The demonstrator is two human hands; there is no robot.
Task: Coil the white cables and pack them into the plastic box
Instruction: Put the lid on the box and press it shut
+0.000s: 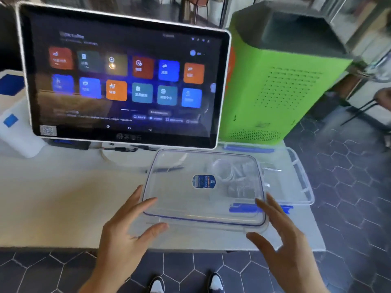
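A clear plastic lid (179,199) with a blue-edged rim and a round blue sticker lies tilted between my hands near the white table's front edge. My left hand (124,233) touches its left front corner with straight, spread fingers. My right hand (281,235) touches its right front corner the same way. Behind and to the right stands the clear plastic box (304,180) with blue latches. White cables (230,176) show blurred through the lid, inside the box.
A large touchscreen monitor (127,81) stands at the back of the white table (63,197). A green cabinet (281,92) rises behind the box. A white device with a blue label (17,132) sits far left. Dark hexagon floor tiles lie below and right.
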